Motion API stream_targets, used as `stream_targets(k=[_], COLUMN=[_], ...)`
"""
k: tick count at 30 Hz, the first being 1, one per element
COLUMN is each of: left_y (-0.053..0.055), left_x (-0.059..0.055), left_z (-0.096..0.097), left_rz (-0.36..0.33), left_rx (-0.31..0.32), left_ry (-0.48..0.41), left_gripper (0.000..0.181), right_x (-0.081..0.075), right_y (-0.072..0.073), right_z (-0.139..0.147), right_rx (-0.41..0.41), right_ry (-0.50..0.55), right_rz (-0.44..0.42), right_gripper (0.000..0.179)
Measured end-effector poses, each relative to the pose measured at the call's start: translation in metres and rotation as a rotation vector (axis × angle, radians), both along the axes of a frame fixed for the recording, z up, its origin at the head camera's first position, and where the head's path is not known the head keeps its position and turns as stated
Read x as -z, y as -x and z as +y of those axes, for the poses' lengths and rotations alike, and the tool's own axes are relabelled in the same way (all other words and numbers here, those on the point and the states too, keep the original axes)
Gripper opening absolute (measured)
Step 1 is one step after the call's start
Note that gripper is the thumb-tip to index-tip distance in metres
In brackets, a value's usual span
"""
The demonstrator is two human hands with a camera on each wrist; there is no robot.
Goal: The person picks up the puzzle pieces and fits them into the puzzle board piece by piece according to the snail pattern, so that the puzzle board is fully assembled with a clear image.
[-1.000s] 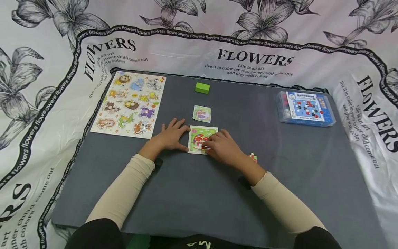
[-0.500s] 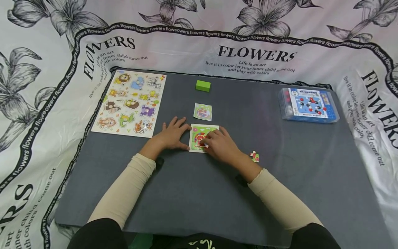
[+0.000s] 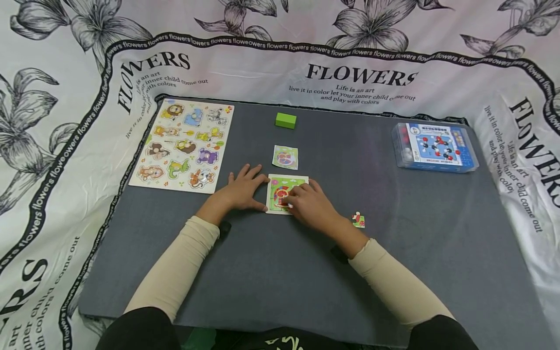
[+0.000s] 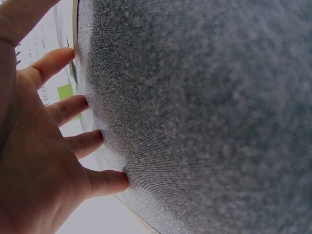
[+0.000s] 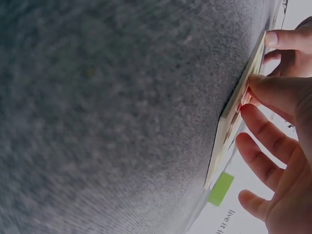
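A small square puzzle board [image 3: 274, 183] with a green picture and a red figure lies flat in the middle of the table. My left hand [image 3: 242, 192] spreads its fingers at the board's left side, thumb and index fingertip against its edge. From the right, my right hand [image 3: 312, 205] reaches over the board and pinches a small puzzle piece [image 3: 289, 205] low on the picture. Its fingers hide most of that piece and the board's right part. The right wrist view shows the right hand's thumb and index finger close together over the board [image 5: 224, 127].
Behind the board lies a small picture card [image 3: 285, 157], then a green block [image 3: 286, 120]. A loose puzzle piece [image 3: 358, 220] lies right of my right wrist. An animal sticker-like board [image 3: 185, 187] is at the left, a clear-lidded blue box [image 3: 435, 148] at the right.
My right hand's fingers have shifted slightly on the board with the puzzle piece, which now shows less. The left hand stays at the board's edge. The head view has shifted a little.
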State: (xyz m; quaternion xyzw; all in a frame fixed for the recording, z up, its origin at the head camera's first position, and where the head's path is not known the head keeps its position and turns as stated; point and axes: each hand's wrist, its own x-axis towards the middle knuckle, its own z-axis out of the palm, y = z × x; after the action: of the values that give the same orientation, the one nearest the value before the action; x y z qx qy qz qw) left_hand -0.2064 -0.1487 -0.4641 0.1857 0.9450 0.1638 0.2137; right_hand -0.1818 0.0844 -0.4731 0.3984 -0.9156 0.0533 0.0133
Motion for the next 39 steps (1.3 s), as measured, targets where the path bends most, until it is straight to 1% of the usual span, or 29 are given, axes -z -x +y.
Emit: stream_targets(k=[4, 9, 14, 20, 25, 31, 36, 39], left_y=[0.001, 0.001, 0.001, 0.002, 0.002, 0.001, 0.001, 0.002], left_x=[0.003, 0.006, 0.007, 0.007, 0.006, 0.004, 0.005, 0.005], left_z=[0.004, 0.011, 0.016, 0.019, 0.015, 0.002, 0.001, 0.002], left_rz=[-0.003, -0.007, -0.012, -0.011, -0.016, -0.016, -0.014, -0.012], left_rx=[0.004, 0.013, 0.025, 0.033, 0.026, -0.009, 0.004, 0.004], left_ry=[0.000, -0.007, -0.016, -0.028, -0.036, -0.039, -0.059, -0.056], left_gripper=[0.079, 0.079, 0.080, 0.080, 0.080, 0.081, 0.080, 0.081], right_x=[0.001, -0.001, -0.005, -0.011, -0.011, -0.007, -0.006, -0.004], right_y=[-0.002, -0.006, -0.012, -0.024, -0.030, -0.030, -0.034, -0.034], right_z=[0.005, 0.019, 0.051, 0.096, 0.123, 0.140, 0.153, 0.157], right_rx=[0.012, 0.045, 0.102, 0.181, 0.223, 0.256, 0.269, 0.259], right_ry=[-0.008, 0.023, 0.072, 0.077, 0.082, 0.091, 0.098, 0.103], right_rz=[-0.007, -0.024, -0.045, -0.034, -0.053, -0.107, -0.111, -0.112], right_gripper=[0.024, 0.025, 0.027, 0.033, 0.036, 0.037, 0.037, 0.035])
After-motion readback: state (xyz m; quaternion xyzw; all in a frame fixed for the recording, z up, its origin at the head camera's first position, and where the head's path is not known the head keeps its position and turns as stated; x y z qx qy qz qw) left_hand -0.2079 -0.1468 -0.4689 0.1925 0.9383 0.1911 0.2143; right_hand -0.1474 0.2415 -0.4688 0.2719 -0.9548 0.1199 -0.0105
